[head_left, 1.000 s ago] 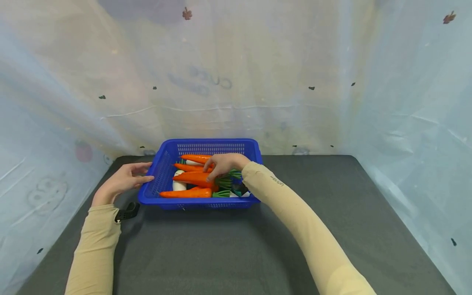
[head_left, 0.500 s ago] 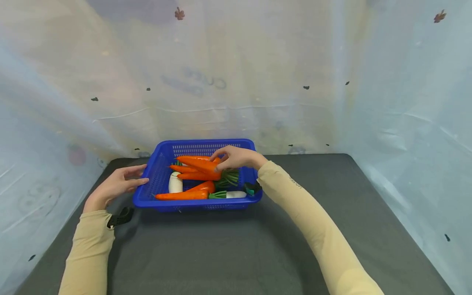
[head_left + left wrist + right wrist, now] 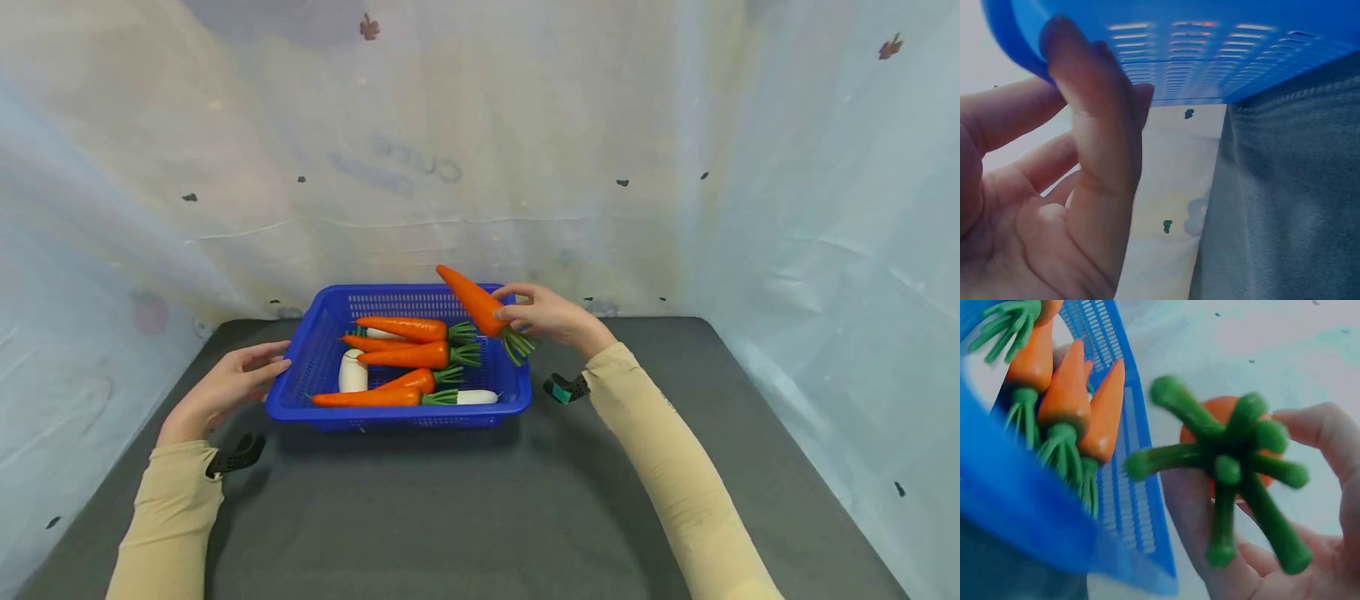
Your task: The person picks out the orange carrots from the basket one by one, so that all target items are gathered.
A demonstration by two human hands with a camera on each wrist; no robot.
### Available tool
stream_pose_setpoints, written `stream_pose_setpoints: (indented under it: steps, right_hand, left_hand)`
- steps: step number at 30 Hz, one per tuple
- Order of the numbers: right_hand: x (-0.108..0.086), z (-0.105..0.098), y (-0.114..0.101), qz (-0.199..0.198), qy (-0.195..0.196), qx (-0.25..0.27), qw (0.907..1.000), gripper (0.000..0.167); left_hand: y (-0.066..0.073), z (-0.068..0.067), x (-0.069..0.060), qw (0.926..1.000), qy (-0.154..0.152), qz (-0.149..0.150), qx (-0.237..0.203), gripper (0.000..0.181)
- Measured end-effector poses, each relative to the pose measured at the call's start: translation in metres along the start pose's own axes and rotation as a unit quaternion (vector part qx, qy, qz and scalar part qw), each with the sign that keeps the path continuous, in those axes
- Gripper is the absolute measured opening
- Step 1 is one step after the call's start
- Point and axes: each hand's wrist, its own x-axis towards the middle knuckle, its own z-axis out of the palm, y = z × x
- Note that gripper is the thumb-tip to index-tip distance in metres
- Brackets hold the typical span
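My right hand [image 3: 551, 318] holds a carrot [image 3: 474, 302] with green stalks, raised over the right rim of a blue plastic basket [image 3: 517, 392]. The carrot's tip slants up to the left; in the right wrist view its stalks [image 3: 1229, 469] face the camera. My left hand [image 3: 228, 387] pinches the basket's left rim; in the left wrist view the thumb [image 3: 1104, 137] lies against the blue edge. Several carrots [image 3: 405, 357] lie in the basket, stalks to the right. White radishes [image 3: 353, 372] lie among them, one [image 3: 477, 397] along the near side.
The basket stands near the back of a dark grey table [image 3: 420, 508]. Pale plastic sheeting [image 3: 525, 150] hangs behind and at both sides. Black straps [image 3: 238, 456] are on both wrists.
My right hand has lifted one carrot from the pile and moved it up and right, past the basket's right rim. The left hand stays at the left rim.
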Motion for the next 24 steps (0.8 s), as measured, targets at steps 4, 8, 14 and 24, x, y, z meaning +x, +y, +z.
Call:
stream_pose_setpoints:
  steps: [4,8,14,24]
  right_hand:
    - [-0.012,-0.010,0.014,0.012,0.036,0.028,0.9989,0.047]
    - [-0.024,-0.017,0.028,0.015,0.067,0.042,0.9968,0.050]
    - [-0.037,-0.029,0.049,0.018,0.105,0.052,0.9930,0.054]
    - [-0.049,-0.045,0.092,0.064,0.134,0.060,0.9871,0.065]
  left_hand:
    - [0.001,0.002,-0.002,0.9999,0.003,0.000,-0.016,0.074]
    - [0.001,0.004,-0.003,0.9997,0.013,-0.006,-0.022,0.074]
    - [-0.001,0.003,-0.006,0.9990,0.016,-0.006,-0.041,0.068]
    - [-0.002,0.000,-0.007,0.9991,0.010,0.001,-0.042,0.068]
